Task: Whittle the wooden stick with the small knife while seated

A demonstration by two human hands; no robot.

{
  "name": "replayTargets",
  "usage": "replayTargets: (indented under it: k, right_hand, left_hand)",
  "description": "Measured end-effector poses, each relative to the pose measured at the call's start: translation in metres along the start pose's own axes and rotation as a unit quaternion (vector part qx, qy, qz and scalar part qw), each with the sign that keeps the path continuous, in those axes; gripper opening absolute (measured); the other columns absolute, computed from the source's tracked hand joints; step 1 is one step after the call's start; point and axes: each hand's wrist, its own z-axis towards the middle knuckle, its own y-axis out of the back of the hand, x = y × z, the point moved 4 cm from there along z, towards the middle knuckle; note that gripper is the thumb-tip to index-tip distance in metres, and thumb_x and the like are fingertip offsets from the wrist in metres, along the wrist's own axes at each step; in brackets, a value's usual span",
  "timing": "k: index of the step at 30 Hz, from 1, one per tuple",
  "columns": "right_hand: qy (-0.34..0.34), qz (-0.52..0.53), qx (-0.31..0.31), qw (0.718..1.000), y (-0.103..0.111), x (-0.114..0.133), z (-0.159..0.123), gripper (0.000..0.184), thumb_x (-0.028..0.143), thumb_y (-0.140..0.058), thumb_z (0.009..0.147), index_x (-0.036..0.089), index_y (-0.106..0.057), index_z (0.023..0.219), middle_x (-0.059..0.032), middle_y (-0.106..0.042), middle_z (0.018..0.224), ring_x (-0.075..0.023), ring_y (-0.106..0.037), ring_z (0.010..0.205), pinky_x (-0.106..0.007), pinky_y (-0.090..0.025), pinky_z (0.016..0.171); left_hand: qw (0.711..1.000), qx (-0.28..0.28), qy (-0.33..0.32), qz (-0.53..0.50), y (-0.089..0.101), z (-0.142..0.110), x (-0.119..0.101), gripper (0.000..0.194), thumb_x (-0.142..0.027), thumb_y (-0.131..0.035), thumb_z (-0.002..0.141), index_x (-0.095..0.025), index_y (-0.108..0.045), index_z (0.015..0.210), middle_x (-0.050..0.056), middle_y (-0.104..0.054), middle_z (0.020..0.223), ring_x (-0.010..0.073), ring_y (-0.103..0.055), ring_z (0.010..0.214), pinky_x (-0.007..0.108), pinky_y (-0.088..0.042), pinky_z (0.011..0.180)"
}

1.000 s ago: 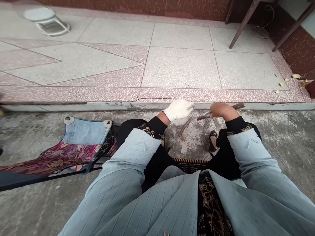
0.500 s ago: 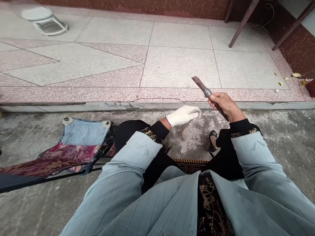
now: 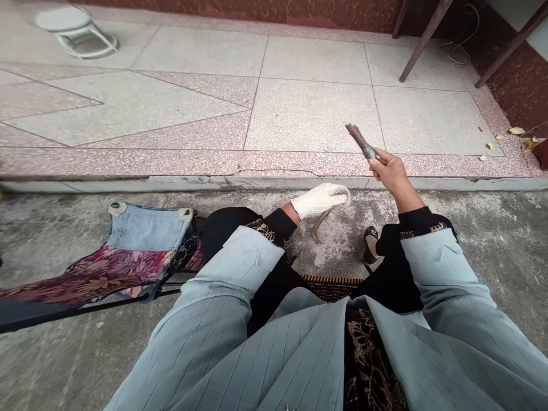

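Observation:
My left hand (image 3: 320, 200), in a white glove, hovers low over the concrete between my knees, fingers curled into a pinch; what it pinches is too fine to make out. Just under it, a rusty bent metal piece (image 3: 317, 228) lies on the ground. My bare right hand (image 3: 389, 171) is raised up and to the right, closed round a brown stick (image 3: 358, 138) with grey wire wound about its middle. The stick's free end points up and to the left.
A raised tiled step (image 3: 214, 184) runs across in front of me. A folding stool with a denim and floral seat (image 3: 141, 242) lies at my left. A white plastic stool (image 3: 77, 31) stands far left, and wooden furniture legs (image 3: 423, 40) far right. My black shoe (image 3: 370, 234) is by my right knee.
My right hand swung the stick from low and level beside the glove up and to the right. The gloved left hand dropped slightly towards the rusty piece.

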Motion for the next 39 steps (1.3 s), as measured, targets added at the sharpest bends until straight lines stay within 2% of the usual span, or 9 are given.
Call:
replayTargets:
  k: [4, 8, 11, 16, 18, 21, 23, 29, 39]
  right_hand:
    - [0.017, -0.327, 0.024, 0.944, 0.006, 0.000, 0.000, 0.039, 0.035, -0.057, 0.087, 0.022, -0.067, 0.123, -0.0087, -0.069, 0.091, -0.0218, -0.060, 0.079, -0.033, -0.045, 0.069]
    - [-0.058, -0.515, 0.280, 0.808, -0.008, -0.011, -0.012, 0.023, 0.028, -0.067, 0.081, 0.022, -0.077, 0.100, -0.0119, -0.072, 0.090, -0.0252, -0.063, 0.078, -0.035, -0.044, 0.067]
    - [-0.092, -0.504, 0.415, 0.751, -0.012, -0.017, -0.023, 0.023, 0.025, -0.072, 0.076, 0.020, -0.078, 0.098, -0.0094, -0.071, 0.079, -0.0211, -0.061, 0.069, -0.032, -0.042, 0.063]
    - [-0.077, -0.190, 0.615, 0.761, -0.004, -0.005, -0.041, 0.048, 0.040, -0.073, 0.077, 0.015, -0.072, 0.118, -0.0037, -0.070, 0.076, -0.0115, -0.054, 0.061, -0.025, -0.041, 0.060]
    - [-0.033, -0.049, 0.594, 0.802, 0.003, 0.006, -0.041, 0.052, 0.041, -0.075, 0.076, 0.017, -0.069, 0.123, -0.0020, -0.070, 0.080, -0.0099, -0.054, 0.063, -0.024, -0.042, 0.061]
    - [0.015, 0.123, 0.456, 0.881, 0.009, 0.018, -0.034, 0.052, 0.039, -0.077, 0.076, 0.017, -0.067, 0.123, 0.0003, -0.067, 0.075, -0.0081, -0.052, 0.059, -0.022, -0.041, 0.057]
    - [0.037, 0.214, 0.364, 0.905, 0.010, 0.023, -0.030, 0.051, 0.044, -0.077, 0.076, 0.015, -0.068, 0.116, -0.0019, -0.067, 0.078, -0.0076, -0.049, 0.055, -0.021, -0.039, 0.051]
    - [0.053, 0.315, 0.225, 0.920, 0.008, 0.029, -0.019, 0.056, 0.060, -0.073, 0.073, 0.022, -0.064, 0.113, -0.0108, -0.066, 0.122, -0.0060, -0.045, 0.052, -0.021, -0.037, 0.041]
    - [-0.005, 0.324, 0.169, 0.931, -0.006, 0.016, -0.012, 0.043, 0.052, -0.075, 0.076, 0.020, -0.064, 0.102, -0.0074, -0.070, 0.108, -0.0060, -0.051, 0.056, -0.019, -0.040, 0.042]
  left_hand:
    - [0.998, 0.009, 0.000, -0.055, -0.001, 0.001, 0.006, 0.026, -0.034, -0.051, 0.086, -0.014, -0.067, 0.080, 0.005, -0.070, 0.085, 0.0144, -0.062, 0.079, 0.027, -0.046, 0.078]
    - [0.997, 0.015, 0.027, -0.067, -0.002, 0.002, 0.014, 0.033, -0.039, -0.052, 0.086, -0.013, -0.065, 0.070, 0.005, -0.069, 0.075, 0.0128, -0.060, 0.067, 0.026, -0.045, 0.068]
    - [0.996, 0.021, 0.055, -0.074, -0.001, 0.004, 0.021, 0.031, -0.038, -0.057, 0.083, -0.013, -0.064, 0.065, 0.003, -0.064, 0.064, 0.0108, -0.054, 0.057, 0.024, -0.041, 0.059]
    - [0.981, -0.010, 0.047, -0.186, 0.009, 0.005, 0.023, 0.035, -0.031, -0.060, 0.081, -0.014, -0.053, 0.051, 0.002, -0.054, 0.053, 0.0105, -0.052, 0.053, 0.025, -0.043, 0.058]
    - [0.968, 0.005, 0.031, -0.250, 0.007, 0.005, 0.023, 0.036, -0.033, -0.064, 0.080, -0.015, -0.052, 0.051, 0.003, -0.056, 0.055, 0.0115, -0.054, 0.054, 0.026, -0.046, 0.060]
    - [0.936, 0.055, 0.014, -0.348, -0.003, 0.006, 0.021, 0.036, -0.043, -0.064, 0.082, -0.013, -0.061, 0.064, 0.009, -0.065, 0.070, 0.0159, -0.061, 0.061, 0.033, -0.052, 0.066]
    - [0.921, 0.064, 0.009, -0.385, -0.008, 0.008, 0.022, 0.039, -0.049, -0.061, 0.084, -0.012, -0.067, 0.075, 0.013, -0.069, 0.082, 0.0194, -0.065, 0.067, 0.037, -0.054, 0.071]
    - [0.915, -0.023, -0.002, -0.402, -0.001, 0.013, 0.029, 0.028, -0.040, -0.068, 0.080, -0.012, -0.069, 0.082, 0.007, -0.065, 0.076, 0.0138, -0.062, 0.069, 0.030, -0.052, 0.075]
    - [0.930, -0.048, 0.016, -0.365, 0.001, 0.007, 0.021, 0.028, -0.026, -0.065, 0.081, -0.013, -0.065, 0.106, -0.001, -0.059, 0.058, 0.0115, -0.060, 0.056, 0.027, -0.050, 0.066]
